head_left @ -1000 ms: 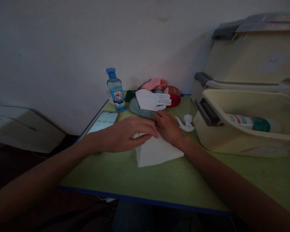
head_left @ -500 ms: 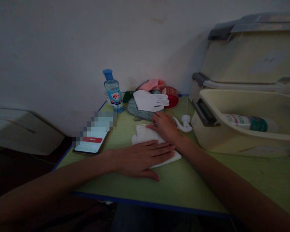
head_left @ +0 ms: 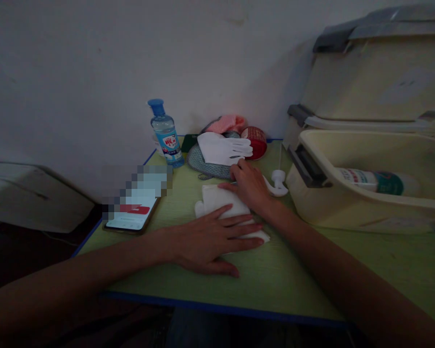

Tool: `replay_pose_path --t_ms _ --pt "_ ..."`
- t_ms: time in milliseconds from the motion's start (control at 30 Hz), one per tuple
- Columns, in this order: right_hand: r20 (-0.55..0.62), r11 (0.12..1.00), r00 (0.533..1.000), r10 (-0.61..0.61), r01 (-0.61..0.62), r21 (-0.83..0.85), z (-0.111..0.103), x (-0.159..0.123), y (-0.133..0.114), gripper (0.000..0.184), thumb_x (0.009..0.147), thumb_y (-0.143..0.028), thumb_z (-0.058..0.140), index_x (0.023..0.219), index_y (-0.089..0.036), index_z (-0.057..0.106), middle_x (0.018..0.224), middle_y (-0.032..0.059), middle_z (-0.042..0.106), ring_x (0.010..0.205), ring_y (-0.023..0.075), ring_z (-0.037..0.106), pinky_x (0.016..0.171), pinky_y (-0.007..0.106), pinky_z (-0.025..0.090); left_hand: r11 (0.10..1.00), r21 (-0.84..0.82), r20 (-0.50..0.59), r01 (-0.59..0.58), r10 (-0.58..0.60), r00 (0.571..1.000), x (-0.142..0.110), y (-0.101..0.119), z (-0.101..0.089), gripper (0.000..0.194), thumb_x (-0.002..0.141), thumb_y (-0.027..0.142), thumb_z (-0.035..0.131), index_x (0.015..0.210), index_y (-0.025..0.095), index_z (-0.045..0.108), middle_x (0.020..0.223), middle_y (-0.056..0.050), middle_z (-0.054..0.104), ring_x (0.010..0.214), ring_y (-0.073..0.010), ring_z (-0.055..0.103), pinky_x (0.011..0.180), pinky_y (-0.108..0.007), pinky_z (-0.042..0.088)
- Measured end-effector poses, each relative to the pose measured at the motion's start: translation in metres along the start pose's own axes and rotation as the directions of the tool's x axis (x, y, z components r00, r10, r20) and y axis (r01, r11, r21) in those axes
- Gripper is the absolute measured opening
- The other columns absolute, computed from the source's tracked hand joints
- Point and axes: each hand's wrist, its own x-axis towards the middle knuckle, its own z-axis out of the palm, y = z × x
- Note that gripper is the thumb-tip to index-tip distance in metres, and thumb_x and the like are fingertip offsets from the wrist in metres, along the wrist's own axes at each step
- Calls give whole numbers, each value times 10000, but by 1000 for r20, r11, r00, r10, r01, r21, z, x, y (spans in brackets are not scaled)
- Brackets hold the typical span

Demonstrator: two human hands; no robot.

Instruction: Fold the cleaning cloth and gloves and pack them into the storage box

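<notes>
A folded white cloth (head_left: pixel 217 198) lies on the table under both my hands, a small rounded end poking out at its left. My left hand (head_left: pixel 210 239) rests flat across the cloth's near part, fingers spread and thumb on the tabletop. Over its far right part is my right hand (head_left: pixel 252 186), fingers loosely bent and the thumb stretched apart on the cloth; nothing shows in its grasp. Just beyond its fingertips, a white glove (head_left: pixel 223 149) lies on a grey-blue mesh pad (head_left: pixel 197 162). A white spray or pump head (head_left: pixel 278 180) sits right of this hand.
A phone (head_left: pixel 130 217) lies at the left, near a blue-capped bottle (head_left: pixel 167 137). Behind the glove are a pink cloth (head_left: pixel 226 124) and a red roll (head_left: pixel 254 142). A cream bin (head_left: pixel 348 212) holding a bottle (head_left: pixel 387 182) stands right. The table has a blue edge (head_left: pixel 203 305).
The fingers of my left hand have spread wider on the cloth. My right hand has shifted slightly forward, its fingertips closer to the glove. The view has moved a little.
</notes>
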Motion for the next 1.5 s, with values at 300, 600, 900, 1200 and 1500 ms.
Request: replay_pose_path --t_ms 300,600,900,1200,1500 --pt "29 986 986 165 -165 7 -3 3 -5 465 750 -499 642 1006 -140 496 1035 154 533 965 305 511 697 370 402 1000 22 -4 21 -21 1000 0 1 1 625 880 487 417 1423 235 240 1515 -73 219 1403 -302 156 1073 -655 24" --pt "-184 939 973 -140 189 288 -27 -9 -2 165 852 -286 554 938 -159 492 967 104 536 907 220 514 757 328 425 1000 19 -30 16 -16 999 -1 3 -1 643 886 518 381 1431 216 223 1512 -84 225 1401 -299 166 1080 -645 14" --pt "-271 655 663 -698 744 132 -78 -63 7 336 895 -409 469 631 -202 489 577 -1 494 544 129 426 539 291 300 1000 -6 -45 19 -20 999 -1 2 2 616 879 523 401 1396 204 295 1474 -116 318 1384 -301 224 1090 -634 25" --pt "-88 678 679 -728 733 54 -64 -86 16 345 930 -322 406 644 -185 540 667 20 566 586 128 464 595 290 346 997 0 -74 74 -74 994 -3 0 8 860 847 566 422 1429 32 83 1467 -246 246 1399 -267 192 1144 -490 36" --pt "-97 700 697 -711 714 -9 -63 -81 15 285 907 -150 365 777 -154 619 764 58 656 685 163 542 623 303 395 991 -96 -49 90 -95 994 -3 -2 7 950 825 645 380 1407 -52 101 1492 -257 114 1414 -254 120 1163 -404 -24"
